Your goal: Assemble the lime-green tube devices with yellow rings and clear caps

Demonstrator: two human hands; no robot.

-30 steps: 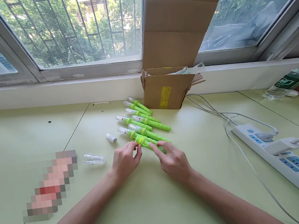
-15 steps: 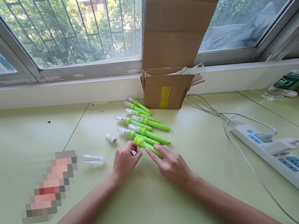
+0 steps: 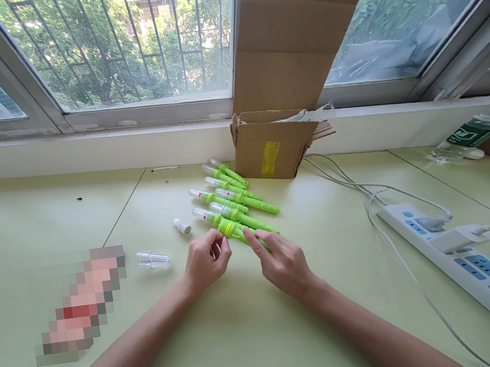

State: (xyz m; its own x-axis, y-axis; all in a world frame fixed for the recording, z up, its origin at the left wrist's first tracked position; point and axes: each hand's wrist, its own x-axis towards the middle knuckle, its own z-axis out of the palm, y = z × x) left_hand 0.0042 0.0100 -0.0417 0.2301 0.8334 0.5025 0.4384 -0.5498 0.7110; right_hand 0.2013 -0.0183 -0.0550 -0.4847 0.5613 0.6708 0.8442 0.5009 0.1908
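A green ribbed tube with yellow rings (image 3: pixel 227 228) round its wide end lies slantwise between my hands. My right hand (image 3: pixel 282 258) grips its narrow part, index finger stretched along the top. The fingers of my left hand (image 3: pixel 207 258) are curled, with thumb and index finger pinched together beside the ringed end; whatever is between them is too small to make out. Just beyond lie several green light sticks (image 3: pixel 247 200) with clear caps, pointing left. Left of my left hand rest a loose clear plastic cap (image 3: pixel 153 260) and a small white cylindrical part (image 3: pixel 182 226).
Behind the light sticks stands an open cardboard box (image 3: pixel 276 146) against the sill. A white power strip (image 3: pixel 468 265) with plugs and cables (image 3: pixel 348 179) runs down the right. A plastic bottle (image 3: pixel 477 129) lies at the far right. A blurred patch (image 3: pixel 80 304) covers something at left.
My left fingertips have shifted slightly down and left along the tube's ringed end, showing more of the yellow rings. My right index finger has moved up onto the tube.
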